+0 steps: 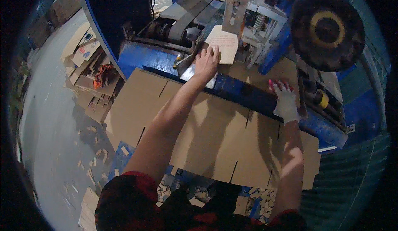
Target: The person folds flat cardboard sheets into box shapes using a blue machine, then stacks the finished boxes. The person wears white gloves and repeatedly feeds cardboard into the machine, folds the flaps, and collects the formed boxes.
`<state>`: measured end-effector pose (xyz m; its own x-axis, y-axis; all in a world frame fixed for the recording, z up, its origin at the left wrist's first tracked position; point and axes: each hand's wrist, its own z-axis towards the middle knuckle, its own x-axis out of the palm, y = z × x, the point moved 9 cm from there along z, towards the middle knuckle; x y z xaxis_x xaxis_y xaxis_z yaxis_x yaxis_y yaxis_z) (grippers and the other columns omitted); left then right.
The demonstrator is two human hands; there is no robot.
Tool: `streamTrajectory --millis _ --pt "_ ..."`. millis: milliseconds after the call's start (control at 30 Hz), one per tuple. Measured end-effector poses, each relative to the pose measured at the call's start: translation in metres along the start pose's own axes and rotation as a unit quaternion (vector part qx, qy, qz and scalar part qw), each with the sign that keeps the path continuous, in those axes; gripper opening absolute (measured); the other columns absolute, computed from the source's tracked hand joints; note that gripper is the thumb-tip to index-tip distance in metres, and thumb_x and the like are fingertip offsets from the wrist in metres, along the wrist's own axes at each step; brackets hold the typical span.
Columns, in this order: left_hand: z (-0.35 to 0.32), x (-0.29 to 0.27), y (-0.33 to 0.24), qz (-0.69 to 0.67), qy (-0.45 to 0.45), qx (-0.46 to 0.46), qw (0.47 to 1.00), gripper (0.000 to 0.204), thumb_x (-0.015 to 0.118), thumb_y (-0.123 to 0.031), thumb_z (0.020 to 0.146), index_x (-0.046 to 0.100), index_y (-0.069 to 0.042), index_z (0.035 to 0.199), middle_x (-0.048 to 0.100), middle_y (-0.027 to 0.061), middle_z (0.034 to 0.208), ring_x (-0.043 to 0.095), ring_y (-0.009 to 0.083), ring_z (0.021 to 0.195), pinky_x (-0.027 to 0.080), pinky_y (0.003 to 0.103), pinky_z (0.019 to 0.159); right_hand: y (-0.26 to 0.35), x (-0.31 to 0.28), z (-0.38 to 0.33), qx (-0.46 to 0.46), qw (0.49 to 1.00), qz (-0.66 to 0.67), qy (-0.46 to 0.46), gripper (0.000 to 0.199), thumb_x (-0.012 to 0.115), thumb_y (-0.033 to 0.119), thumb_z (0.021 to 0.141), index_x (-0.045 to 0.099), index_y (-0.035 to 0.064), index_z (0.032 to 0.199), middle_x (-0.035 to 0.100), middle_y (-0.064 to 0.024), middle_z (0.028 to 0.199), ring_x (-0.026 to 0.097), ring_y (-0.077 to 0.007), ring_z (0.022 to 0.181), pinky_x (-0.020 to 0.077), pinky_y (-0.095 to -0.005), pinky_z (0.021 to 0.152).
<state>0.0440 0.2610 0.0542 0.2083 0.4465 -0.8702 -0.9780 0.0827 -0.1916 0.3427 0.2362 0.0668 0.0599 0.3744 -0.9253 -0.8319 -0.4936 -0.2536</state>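
Note:
My bare left hand [207, 63] lies over the blue front bar [236, 88] of a machine, fingers stretched out. Its fingertips reach the lower left edge of a pale board piece [226, 44] with red print, under an upright slotted metal plate [235, 9]. A dark flap [188, 61] is just left of that hand. My right hand [286, 102], in a whitish glove with red fingertips, rests spread at the bar's right part, beside brown cardboard [273, 71] behind the bar. Below both forearms stretches a large brown cardboard sheet [211, 135] with several dark slits. Neither hand visibly grips anything.
A large dark wheel [327, 29] with a yellow ring stands at the upper right. Rollers and a belt [182, 27] fill the machine's left side. Stacked cardboard scraps [89, 61] with orange strands lie at left. Small offcuts [95, 160] litter the floor.

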Motion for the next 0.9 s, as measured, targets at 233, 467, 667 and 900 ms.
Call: streamTrajectory --millis 233,467,667,900 --pt "-0.109 -0.067 0.011 -0.120 -0.092 0.163 0.975 0.060 0.064 -0.013 0.080 0.040 -0.003 0.135 0.040 0.0199 0.137 0.041 0.0361 0.126 0.040 0.046 0.101 -0.009 -0.037 -0.073 0.117 0.991 -0.010 -0.069 0.054 0.060 0.004 0.077 0.049 0.0075 0.129 0.051 -0.0153 0.131 0.048 -0.0342 0.120 0.0322 -0.0488 0.106" --pt "-0.236 -0.111 0.121 -0.057 0.019 -0.050 0.997 0.057 0.067 -0.024 0.079 0.048 -0.012 0.132 0.046 0.0115 0.136 0.043 0.0338 0.124 0.038 0.046 0.101 0.012 -0.056 -0.168 0.143 0.983 0.110 -0.041 0.058 0.063 0.004 0.076 0.046 0.0038 0.132 0.047 -0.0178 0.135 0.045 -0.0354 0.123 0.0302 -0.0476 0.108" --pt "-0.325 -0.162 0.215 0.151 0.040 -0.335 0.929 0.064 0.069 -0.036 0.078 0.048 -0.005 0.130 0.049 0.0155 0.131 0.044 0.0349 0.119 0.039 0.046 0.097 0.004 -0.085 -0.257 0.372 0.923 0.054 -0.079 0.076 0.074 0.025 0.073 0.039 0.0038 0.137 0.042 -0.0170 0.140 0.036 -0.0340 0.131 0.0292 -0.0450 0.109" --pt "-0.385 -0.157 0.230 0.006 0.051 -0.337 0.940 0.081 0.075 -0.041 0.072 0.041 0.002 0.132 0.045 0.0192 0.125 0.041 0.0383 0.115 0.039 0.045 0.096 -0.003 -0.061 -0.443 0.646 0.757 -0.101 -0.006 0.098 0.066 0.062 0.074 0.030 -0.0011 0.141 0.035 -0.0257 0.141 0.035 -0.0407 0.130 0.0306 -0.0483 0.107"
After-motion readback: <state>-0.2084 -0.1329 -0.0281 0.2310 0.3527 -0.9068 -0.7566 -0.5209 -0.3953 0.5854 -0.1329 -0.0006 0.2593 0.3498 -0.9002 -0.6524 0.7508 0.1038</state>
